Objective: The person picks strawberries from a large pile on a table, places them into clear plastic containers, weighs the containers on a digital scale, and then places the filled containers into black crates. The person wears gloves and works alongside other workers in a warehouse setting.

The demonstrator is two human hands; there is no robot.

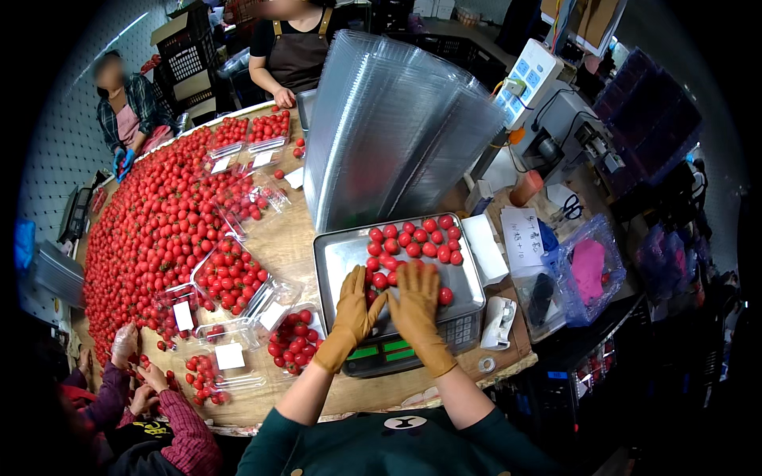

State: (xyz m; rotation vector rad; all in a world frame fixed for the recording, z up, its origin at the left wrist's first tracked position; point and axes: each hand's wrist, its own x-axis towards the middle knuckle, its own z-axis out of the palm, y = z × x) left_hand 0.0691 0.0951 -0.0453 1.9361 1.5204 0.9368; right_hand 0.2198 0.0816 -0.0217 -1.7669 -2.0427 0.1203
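Note:
Both my hands wear tan rubber gloves above the metal pan (335, 253) of an electronic scale (461, 331). My left hand (352, 315) is flat at the left side of the loose cherry tomatoes (419, 235), thumb apart and nothing gripped. With fingers extended and slightly blurred, my right hand (419, 309) lies over the lower tomatoes and hides some of them. One tomato (445, 296) sits just right of it. The scale's green displays (381, 351) show between my wrists.
Tall stacks of clear plastic clamshells (381, 125) stand behind the scale. A large tomato heap (161, 220) and filled clamshells (232, 276) cover the left. A tape dispenser (499, 323), white box (485, 249) and scissors (572, 207) lie right. Co-workers' hands (149, 387) are at lower left.

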